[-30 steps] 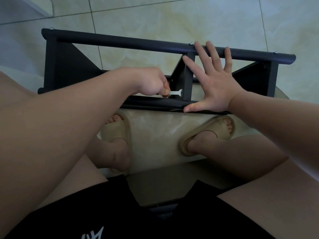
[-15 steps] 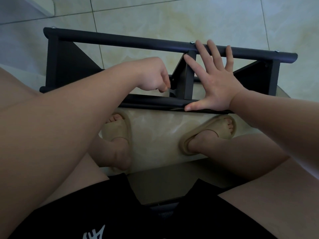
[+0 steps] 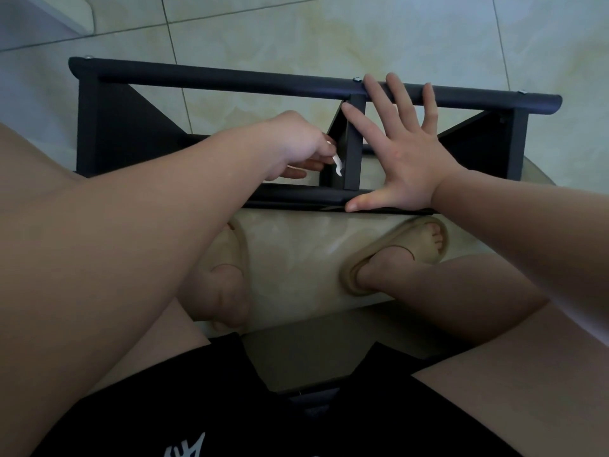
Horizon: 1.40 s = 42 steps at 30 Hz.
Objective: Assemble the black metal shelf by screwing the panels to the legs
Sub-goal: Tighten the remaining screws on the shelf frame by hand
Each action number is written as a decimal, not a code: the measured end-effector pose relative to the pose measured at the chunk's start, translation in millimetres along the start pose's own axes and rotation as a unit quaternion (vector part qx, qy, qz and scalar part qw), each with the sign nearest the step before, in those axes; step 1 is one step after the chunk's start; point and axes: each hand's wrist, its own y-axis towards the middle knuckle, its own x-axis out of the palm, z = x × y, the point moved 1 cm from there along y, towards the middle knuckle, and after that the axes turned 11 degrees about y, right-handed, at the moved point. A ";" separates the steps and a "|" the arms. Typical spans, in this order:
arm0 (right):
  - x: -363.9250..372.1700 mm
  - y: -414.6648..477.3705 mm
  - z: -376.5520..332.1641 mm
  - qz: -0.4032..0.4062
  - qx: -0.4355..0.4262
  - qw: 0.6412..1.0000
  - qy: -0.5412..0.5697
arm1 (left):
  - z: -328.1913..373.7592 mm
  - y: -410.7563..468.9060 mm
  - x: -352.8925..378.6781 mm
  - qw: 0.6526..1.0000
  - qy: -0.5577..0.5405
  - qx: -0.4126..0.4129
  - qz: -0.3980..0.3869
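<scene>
The black metal shelf (image 3: 230, 81) lies on its side on the tiled floor in front of me, its long legs running left to right. My right hand (image 3: 400, 153) rests flat and spread against the middle panel (image 3: 354, 140), with the fingers reaching the far leg and the thumb on the near leg (image 3: 296, 194). My left hand (image 3: 298, 145) reaches in from the left and pinches a small white wrench (image 3: 337, 166) just left of the middle panel. Small screw heads (image 3: 356, 79) show on the far leg.
My two feet in beige slippers (image 3: 395, 255) stand on the floor just in front of the near leg. A white object's edge (image 3: 66, 14) sits at the top left. Pale floor tiles (image 3: 362, 31) stretch beyond the shelf.
My left hand lifted with the wrench hidden, then came back down; the white wrench now shows tilted downward beside the middle panel. The right hand has stayed flat on the panel.
</scene>
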 end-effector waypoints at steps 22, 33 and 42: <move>0.3 0.1 0.3 0.002 -0.001 1.000 0.001 | 7.6 -2.3 -1.4 0.999 -0.015 -0.033 -0.026; -1.0 0.1 -0.6 -0.004 0.003 1.000 -0.003 | 7.1 -0.7 4.7 0.995 -0.068 -0.054 -0.044; 0.5 -0.3 0.4 0.004 -0.002 1.000 -0.005 | 5.5 -1.2 5.1 0.996 -0.039 -0.062 -0.055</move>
